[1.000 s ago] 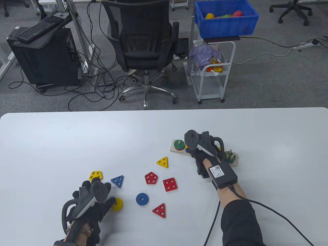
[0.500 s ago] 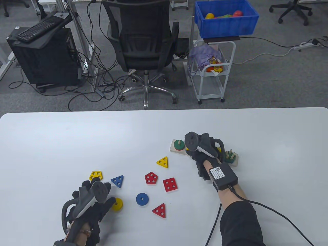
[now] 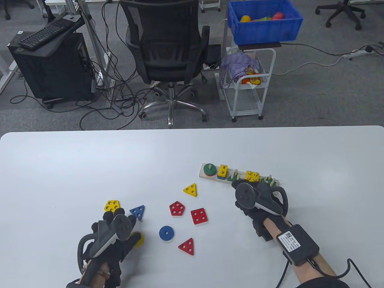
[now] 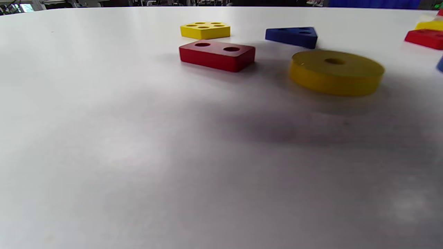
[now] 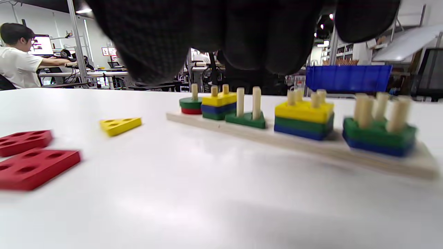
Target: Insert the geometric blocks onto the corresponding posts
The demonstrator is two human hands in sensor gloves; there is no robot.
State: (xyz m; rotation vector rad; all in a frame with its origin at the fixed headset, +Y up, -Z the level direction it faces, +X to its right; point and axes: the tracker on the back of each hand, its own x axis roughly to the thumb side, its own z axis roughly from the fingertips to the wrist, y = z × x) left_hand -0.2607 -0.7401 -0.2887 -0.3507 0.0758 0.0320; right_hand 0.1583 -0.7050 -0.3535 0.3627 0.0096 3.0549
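Loose blocks crowd the table's (image 3: pixel 90 162) near centre, from the yellow pentagon (image 3: pixel 112 205) to the red square (image 3: pixel 199 216). The wooden peg board (image 3: pixel 205 177) bars the right; wide bare surface lies beyond and left.

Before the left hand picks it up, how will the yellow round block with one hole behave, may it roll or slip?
The yellow round block lies flat on the table, so it probably will not roll unless tipped onto its edge. It looks like a thick, solid disc, likely stiff and light. Its painted side seems smooth, so the left hand might slip slightly.
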